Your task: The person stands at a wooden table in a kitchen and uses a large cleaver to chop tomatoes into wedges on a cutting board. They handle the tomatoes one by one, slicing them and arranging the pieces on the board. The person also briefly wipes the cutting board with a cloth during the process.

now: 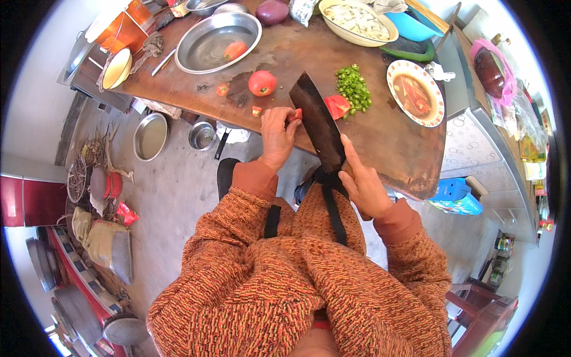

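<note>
My right hand (366, 183) is closed round the handle of a dark, broad-bladed cleaver (318, 119), its index finger laid along the blade. The blade points away over the wooden table. Just left of it, my left hand (278, 137) pinches a small piece of red tomato (297, 114) against the table near its front edge. Cut tomato chunks (338, 106) lie right of the blade, beside a heap of chopped green peppers (354, 89). A whole tomato (262, 83) sits beyond my left hand, with small tomato scraps (257, 111) nearby.
A metal basin (202, 50) of water holds another tomato (235, 50). At the back stands a bowl of pale cut pieces (358, 22), with an eggplant (272, 12) left of it. An orange-rimmed dish (416, 93) of reddish liquid is at right. Metal pans (150, 137) stand on the floor.
</note>
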Available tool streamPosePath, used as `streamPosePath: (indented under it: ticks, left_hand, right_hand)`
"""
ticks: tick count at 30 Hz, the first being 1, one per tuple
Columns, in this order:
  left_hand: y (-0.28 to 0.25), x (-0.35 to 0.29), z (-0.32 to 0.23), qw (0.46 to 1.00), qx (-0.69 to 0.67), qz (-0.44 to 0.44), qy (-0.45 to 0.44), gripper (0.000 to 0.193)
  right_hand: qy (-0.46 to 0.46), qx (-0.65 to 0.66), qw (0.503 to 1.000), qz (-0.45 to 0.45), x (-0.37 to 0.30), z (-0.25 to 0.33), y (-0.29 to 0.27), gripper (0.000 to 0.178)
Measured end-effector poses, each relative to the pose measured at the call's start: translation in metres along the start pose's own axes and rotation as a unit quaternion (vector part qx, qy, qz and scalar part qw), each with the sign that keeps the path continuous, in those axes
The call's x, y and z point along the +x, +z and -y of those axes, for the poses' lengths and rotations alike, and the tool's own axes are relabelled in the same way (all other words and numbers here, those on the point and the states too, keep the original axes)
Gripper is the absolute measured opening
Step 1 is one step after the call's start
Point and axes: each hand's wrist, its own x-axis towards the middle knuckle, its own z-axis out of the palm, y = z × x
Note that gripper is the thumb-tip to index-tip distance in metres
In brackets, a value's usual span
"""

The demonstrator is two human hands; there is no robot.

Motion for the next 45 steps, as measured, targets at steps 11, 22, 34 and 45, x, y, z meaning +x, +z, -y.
streamPosePath:
  ticks: [11, 22, 34, 45]
  left_hand:
    - [0.017, 0.031, -0.004, 0.992, 0.117, 0.032, -0.040, 0.035]
    - [0.014, 0.038, 0.003, 0.990, 0.068, 0.112, -0.043, 0.027]
    - [0.017, 0.033, 0.012, 0.996, 0.062, 0.067, 0.010, 0.021]
    - [0.023, 0.053, -0.013, 0.998, -0.060, 0.030, -0.022, 0.033]
  right_hand:
    - [0.071, 0.073, 0.990, -0.099, 0.016, 0.011, -0.020, 0.076]
    - [0.050, 0.055, 0.992, -0.099, -0.004, 0.016, -0.016, 0.076]
    - [0.016, -0.116, 0.993, -0.024, -0.004, 0.004, 0.010, 0.079]
    - [0.081, 0.111, 0.973, -0.185, 0.010, 0.023, -0.026, 0.072]
